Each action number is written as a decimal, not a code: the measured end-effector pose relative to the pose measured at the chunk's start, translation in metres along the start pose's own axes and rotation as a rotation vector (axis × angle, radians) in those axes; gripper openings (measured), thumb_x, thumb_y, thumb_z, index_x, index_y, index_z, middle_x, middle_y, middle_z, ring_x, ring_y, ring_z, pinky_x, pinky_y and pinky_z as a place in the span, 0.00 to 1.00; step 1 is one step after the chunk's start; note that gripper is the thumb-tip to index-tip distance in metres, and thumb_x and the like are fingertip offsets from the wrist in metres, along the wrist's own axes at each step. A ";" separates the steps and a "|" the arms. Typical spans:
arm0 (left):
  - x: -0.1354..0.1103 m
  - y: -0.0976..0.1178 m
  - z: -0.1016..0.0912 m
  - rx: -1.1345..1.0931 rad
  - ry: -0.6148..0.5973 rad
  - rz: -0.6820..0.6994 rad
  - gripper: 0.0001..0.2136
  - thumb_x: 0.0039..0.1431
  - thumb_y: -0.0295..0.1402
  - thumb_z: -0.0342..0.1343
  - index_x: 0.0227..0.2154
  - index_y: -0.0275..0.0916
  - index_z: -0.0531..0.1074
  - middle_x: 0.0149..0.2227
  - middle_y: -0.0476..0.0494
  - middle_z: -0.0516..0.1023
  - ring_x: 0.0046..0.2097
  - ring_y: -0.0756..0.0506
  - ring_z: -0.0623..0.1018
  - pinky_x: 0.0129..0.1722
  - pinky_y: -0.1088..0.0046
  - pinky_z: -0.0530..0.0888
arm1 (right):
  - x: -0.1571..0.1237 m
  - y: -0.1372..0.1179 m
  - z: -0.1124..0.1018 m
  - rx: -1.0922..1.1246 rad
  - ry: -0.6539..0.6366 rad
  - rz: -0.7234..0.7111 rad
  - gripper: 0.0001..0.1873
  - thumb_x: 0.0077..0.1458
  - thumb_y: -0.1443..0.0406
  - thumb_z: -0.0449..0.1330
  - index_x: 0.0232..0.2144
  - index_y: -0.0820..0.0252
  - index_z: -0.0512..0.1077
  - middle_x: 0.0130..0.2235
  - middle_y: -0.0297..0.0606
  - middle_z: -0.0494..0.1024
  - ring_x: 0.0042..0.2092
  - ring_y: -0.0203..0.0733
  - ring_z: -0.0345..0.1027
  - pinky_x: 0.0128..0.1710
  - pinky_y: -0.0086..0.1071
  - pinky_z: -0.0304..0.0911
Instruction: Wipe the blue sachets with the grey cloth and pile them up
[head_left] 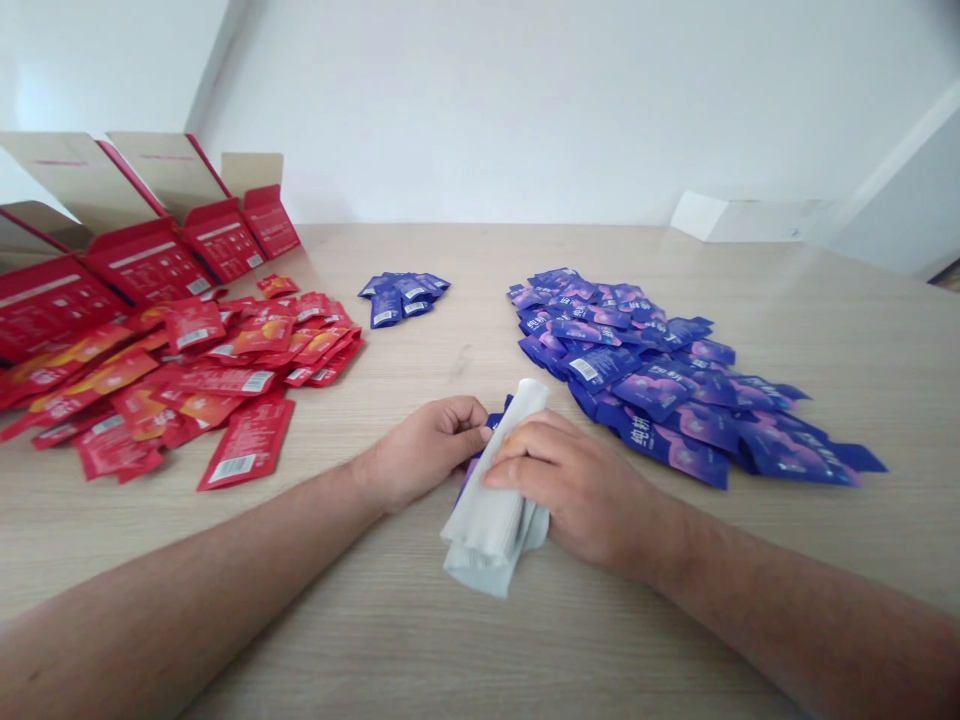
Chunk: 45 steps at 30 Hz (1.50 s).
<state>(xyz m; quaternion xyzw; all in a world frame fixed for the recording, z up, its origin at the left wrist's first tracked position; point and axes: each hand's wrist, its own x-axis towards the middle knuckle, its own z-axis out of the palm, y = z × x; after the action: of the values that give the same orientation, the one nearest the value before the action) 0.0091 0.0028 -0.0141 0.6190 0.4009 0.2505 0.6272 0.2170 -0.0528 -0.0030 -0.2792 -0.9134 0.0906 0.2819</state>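
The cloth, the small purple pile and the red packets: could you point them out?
Cloth [487,515]: head view, on its lower folds.
Small purple pile [409,294]: head view, near its middle.
Red packets [227,380]: head view, near the heap's middle.

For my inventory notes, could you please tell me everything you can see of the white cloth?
The white cloth looks thin and soft, with fine ribbing. Folded in layers, it slants, narrow upper end leaning right, lower edges uneven. The right hand holds it, partly covering a blue-purple packet in the left hand.
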 end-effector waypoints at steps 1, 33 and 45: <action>0.000 0.000 0.000 -0.014 0.007 -0.009 0.13 0.56 0.42 0.61 0.31 0.38 0.67 0.22 0.56 0.65 0.22 0.55 0.62 0.21 0.80 0.59 | 0.000 0.001 -0.001 -0.002 0.032 0.032 0.12 0.61 0.71 0.58 0.46 0.59 0.74 0.44 0.43 0.76 0.49 0.48 0.66 0.52 0.45 0.64; 0.002 -0.004 0.000 -0.132 0.065 -0.006 0.13 0.57 0.41 0.61 0.31 0.38 0.66 0.23 0.56 0.65 0.23 0.55 0.63 0.22 0.79 0.61 | 0.000 -0.009 0.001 -0.061 -0.060 -0.035 0.09 0.65 0.67 0.56 0.44 0.59 0.75 0.42 0.41 0.76 0.46 0.47 0.65 0.49 0.41 0.64; 0.002 -0.005 0.001 -0.125 0.068 0.016 0.10 0.60 0.39 0.59 0.32 0.38 0.67 0.23 0.56 0.65 0.23 0.55 0.63 0.21 0.79 0.61 | -0.001 -0.007 0.001 -0.077 -0.025 0.036 0.09 0.63 0.69 0.59 0.45 0.60 0.75 0.42 0.41 0.75 0.47 0.46 0.64 0.49 0.40 0.63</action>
<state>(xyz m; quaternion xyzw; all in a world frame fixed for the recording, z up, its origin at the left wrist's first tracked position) 0.0099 0.0034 -0.0198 0.5729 0.4008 0.3009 0.6486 0.2141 -0.0596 -0.0015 -0.3051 -0.9145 0.0637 0.2580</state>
